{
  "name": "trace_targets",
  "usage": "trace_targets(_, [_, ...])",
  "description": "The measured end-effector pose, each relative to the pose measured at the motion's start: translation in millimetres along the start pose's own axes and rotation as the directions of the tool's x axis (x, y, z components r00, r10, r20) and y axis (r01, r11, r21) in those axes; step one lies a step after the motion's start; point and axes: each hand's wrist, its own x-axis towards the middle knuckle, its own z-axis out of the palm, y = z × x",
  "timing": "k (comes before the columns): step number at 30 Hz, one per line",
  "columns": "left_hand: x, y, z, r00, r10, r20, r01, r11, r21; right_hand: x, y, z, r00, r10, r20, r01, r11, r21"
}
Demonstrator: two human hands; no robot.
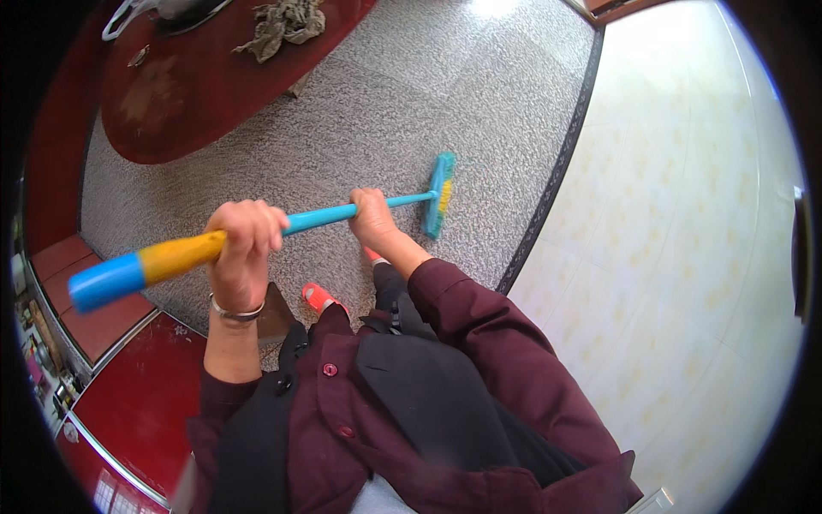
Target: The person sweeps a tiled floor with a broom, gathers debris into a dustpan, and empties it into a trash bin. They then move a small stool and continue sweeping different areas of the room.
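A push broom's turquoise handle (321,219) runs from its blue and yellow grip end at the left to the broom head (439,196) on the speckled floor. My left hand (244,247), with a bangle at its wrist, is closed around the handle beside the yellow part. Lower on the handle, nearer the head, my right hand (371,215) grips it. The broom head has turquoise and yellow bristles, which point to the right. Below the hands are my feet in orange-red slippers (318,297), one partly hidden by my right forearm.
A red oval table (192,115) stands at the upper left, bearing a crumpled cloth (282,29) and a plastic bag (131,13). A pale wall (636,193) with a dark border at its foot rises at the right. Red cabinets (148,392) stand at the lower left.
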Motion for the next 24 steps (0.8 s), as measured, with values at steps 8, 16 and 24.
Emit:
trace_targets(8, [-33, 21, -17, 0.993, 0.116, 0.014, -0.115, 0.991, -0.063, 6, -47, -37, 0.959, -0.111, 0.262, 0.139, 0.986, -0.094])
trace_targets(16, [-104, -45, -83, 0.951, -0.221, -0.216, 0.225, 0.974, -0.002, 14, 15, 36, 0.913, -0.038, 0.407, 0.226, 0.877, -0.423])
trace_targets(24, [-158, 72, -213, 0.811, 0.193, -0.552, -0.181, 0.98, 0.077, 41, -171, 201, 0.793, -0.307, 0.527, 0.432, 0.892, -0.131])
